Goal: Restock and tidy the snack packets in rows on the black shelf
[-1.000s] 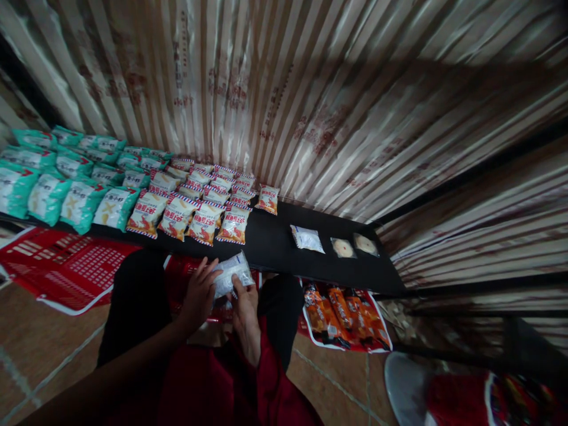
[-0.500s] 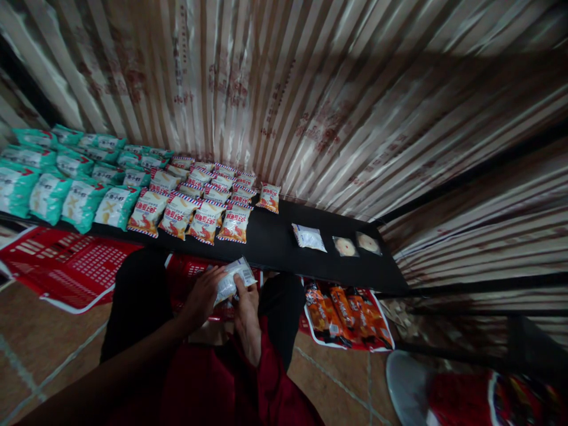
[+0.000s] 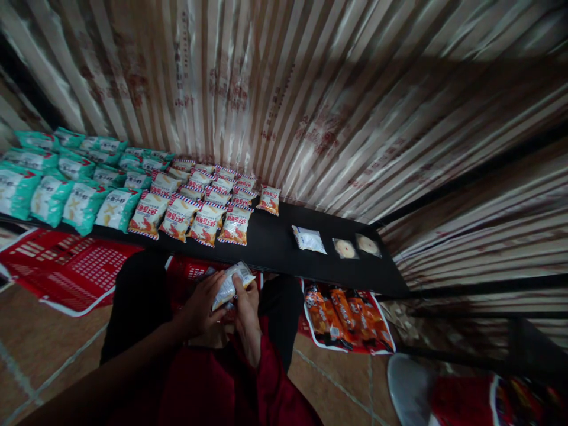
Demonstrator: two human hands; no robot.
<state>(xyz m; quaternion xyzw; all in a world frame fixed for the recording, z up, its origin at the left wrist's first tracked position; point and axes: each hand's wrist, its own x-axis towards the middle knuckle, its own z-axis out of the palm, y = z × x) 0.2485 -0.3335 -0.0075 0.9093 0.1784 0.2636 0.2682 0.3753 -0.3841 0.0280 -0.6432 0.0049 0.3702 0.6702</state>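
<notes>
Both of my hands hold a small white packet [image 3: 231, 282] in front of my lap, just below the front edge of a low black shelf [image 3: 284, 251]. My left hand [image 3: 203, 303] grips its left side with curled fingers. My right hand [image 3: 246, 307] pinches its right side. On the shelf ahead lie rows of red-and-white snack bags [image 3: 195, 204], and rows of teal snack bags [image 3: 66, 177] fill the left end. Another white packet [image 3: 309, 239] and two clear round-cake packets [image 3: 355, 247] lie at the shelf's right end.
A striped curtain hangs behind the shelf. Red baskets [image 3: 66, 266] sit on the tiled floor under the shelf at the left. A basket of orange snack bags [image 3: 346, 316] sits under the right end. A white stool [image 3: 408, 390] stands at the lower right.
The white packet has been tilted and turned narrower between my hands, and my left fingers have curled further round it. The hands stay in place.
</notes>
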